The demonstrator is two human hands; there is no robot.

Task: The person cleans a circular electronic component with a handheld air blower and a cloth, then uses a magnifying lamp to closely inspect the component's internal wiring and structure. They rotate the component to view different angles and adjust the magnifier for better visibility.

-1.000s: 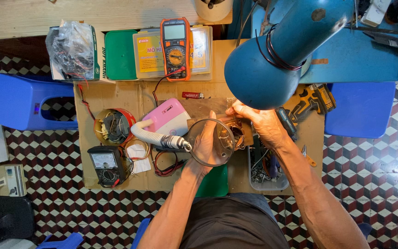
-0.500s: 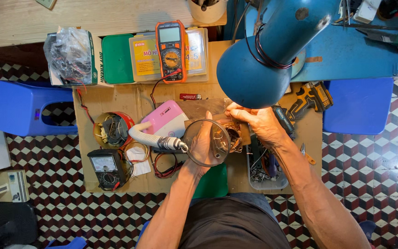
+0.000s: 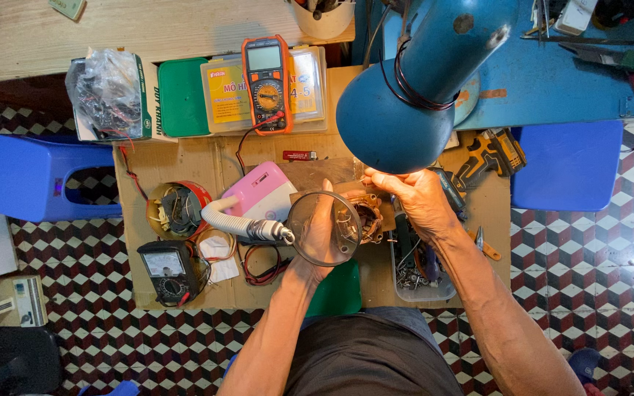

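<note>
While the left hand point(image 3: 324, 235) gripped a round clear dish point(image 3: 324, 229) above the bench point(image 3: 185, 165), the right hand point(image 3: 412, 198) pinched the copper-wound motor part point(image 3: 367, 216) beside it; careful probing seemed required next.

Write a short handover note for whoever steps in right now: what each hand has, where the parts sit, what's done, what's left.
Left hand: behind the round magnifying lens, apparently holding it over the work.
Right hand: fingers on the small copper-wound motor part under the blue lamp.
Nearby: orange multimeter, black analogue meter, pink device with hose, clear parts tray.
Done: part is lit under the lens.
Left: inspection appears unfinished; meters lie untouched.
</note>
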